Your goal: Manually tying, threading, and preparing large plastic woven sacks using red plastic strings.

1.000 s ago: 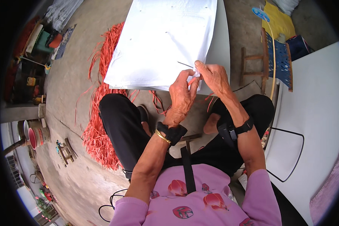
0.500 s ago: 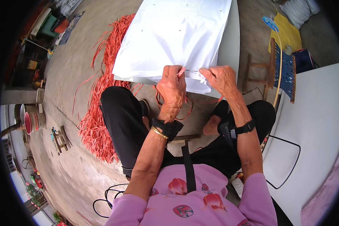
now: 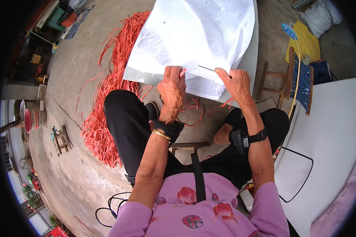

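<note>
Hands, two, both in my head view. Forearms rise from the lower edge, elbows bent, wrists brought close together but apart.

Left hand [image 3: 171,85]: one, back of the hand uppermost, fingers curled and closed on one red strip [image 3: 183,72], its end poking out beside the forefinger. Whether these fingers also grip the cloth edge, I cannot tell.

Right hand [image 3: 238,83]: one, angled inward, thumb laid toward the left; thumb and fingers pinch the white sheet [image 3: 190,35].

White sheet: one, spread over a pale board [image 3: 248,59] in front of the knees, its near edge turned and drawn between the two hands, a flap hanging below.

Dark needle-like rod: one [image 3: 206,68], thin, lying at the sheet's near edge, one end at the right thumb.

Wristwear: one black band [image 3: 168,129] and one gold-coloured bangle [image 3: 162,134] on the left; one black device [image 3: 241,138] on the right.

Heap of red strips: one [image 3: 98,128], on the floor left of the knees; strips too many for me to count.

Also listed: one wooden frame with blue webbing [image 3: 302,83], right; one yellow cloth [image 3: 307,41], beyond it; one small wooden stool [image 3: 60,141], far left.
</note>
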The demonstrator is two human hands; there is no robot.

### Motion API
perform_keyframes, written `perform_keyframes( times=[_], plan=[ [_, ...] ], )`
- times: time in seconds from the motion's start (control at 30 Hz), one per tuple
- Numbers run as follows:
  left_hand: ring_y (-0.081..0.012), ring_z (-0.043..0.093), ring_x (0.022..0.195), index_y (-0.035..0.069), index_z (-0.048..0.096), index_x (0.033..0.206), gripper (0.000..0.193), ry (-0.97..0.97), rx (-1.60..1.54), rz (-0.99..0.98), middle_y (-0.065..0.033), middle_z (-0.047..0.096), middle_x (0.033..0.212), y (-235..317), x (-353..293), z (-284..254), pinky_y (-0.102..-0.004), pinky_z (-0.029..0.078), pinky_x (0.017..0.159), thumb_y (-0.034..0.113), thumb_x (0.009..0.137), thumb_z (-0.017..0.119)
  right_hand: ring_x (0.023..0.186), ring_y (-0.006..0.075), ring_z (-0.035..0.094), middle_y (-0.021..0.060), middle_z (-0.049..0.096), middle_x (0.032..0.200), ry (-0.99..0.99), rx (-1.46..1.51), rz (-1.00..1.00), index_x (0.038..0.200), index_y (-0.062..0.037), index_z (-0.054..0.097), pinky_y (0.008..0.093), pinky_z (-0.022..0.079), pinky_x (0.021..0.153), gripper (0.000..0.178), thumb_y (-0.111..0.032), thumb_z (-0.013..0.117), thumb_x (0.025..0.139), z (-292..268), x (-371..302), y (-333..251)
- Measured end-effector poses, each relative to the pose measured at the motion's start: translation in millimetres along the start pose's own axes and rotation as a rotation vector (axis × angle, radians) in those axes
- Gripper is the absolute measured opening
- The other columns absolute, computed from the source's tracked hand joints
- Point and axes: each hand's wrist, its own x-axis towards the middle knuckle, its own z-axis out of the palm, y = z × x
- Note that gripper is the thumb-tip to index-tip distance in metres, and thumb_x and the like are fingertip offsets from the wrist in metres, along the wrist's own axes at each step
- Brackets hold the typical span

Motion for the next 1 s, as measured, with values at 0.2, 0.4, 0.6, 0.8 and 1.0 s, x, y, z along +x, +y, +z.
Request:
perform_keyframes(
  times=[0.2,0.4,0.6,0.8,1.0],
  plan=[
    [-0.0288,0.056,0.058,0.01,0.056,0.079,0.01,0.046,-0.078,0.109,-0.0066,0.056,0.074,33,-2,13,-0.0373,0.044,0.049,0.008,0.074,0.064,0.04,0.0218,0.035,0.0172,0.037,0.042,-0.022,-0.038,-0.116,0.048,0.0037,0.049,0.0385,0.031,0.044,0.064,-0.051,0.055,0.083,26,4,13],
    [-0.0278,0.058,0.061,0.012,0.056,0.092,0.02,-0.063,-0.173,0.237,-0.0061,0.058,0.089,42,-4,26,-0.036,0.046,0.048,0.011,0.074,0.065,0.052,0.0097,0.036,-0.0012,0.035,0.047,-0.019,0.763,0.216,0.046,-0.001,0.04,0.031,0.034,0.048,0.065,-0.052,0.057,0.081,44,16,-6],
    [-0.0291,0.06,0.071,0.014,0.053,0.105,0.029,0.036,0.04,0.05,-0.0052,0.056,0.107,5,20,13,-0.0354,0.049,0.055,0.01,0.078,0.062,0.046,0.01,0.03,-0.0008,0.031,0.045,-0.014,0.488,0.204,0.044,-0.0008,0.036,0.0314,0.028,0.041,0.064,-0.049,0.066,0.074,38,21,-9],
    [-0.0286,0.058,0.061,0.01,0.057,0.083,0.007,0.116,0.04,0.103,-0.0053,0.058,0.08,-19,29,1,-0.0357,0.045,0.052,0.012,0.079,0.062,0.04,0.0158,0.029,0.007,0.031,0.04,0.032,0.025,0.034,0.044,0.0021,0.039,0.0367,0.028,0.04,0.064,-0.047,0.064,0.076,22,20,-10],
    [-0.0303,0.056,0.058,0.009,0.053,0.083,0.009,-0.025,-0.001,0.187,-0.0078,0.055,0.076,-14,33,0,-0.0371,0.045,0.049,0.01,0.078,0.061,0.039,0.0309,0.043,0.0154,0.048,0.045,0.132,-0.271,-0.309,0.049,0.0013,0.05,0.0413,0.033,0.041,0.05,-0.039,0.068,0.072,32,20,-7]
  ],
)
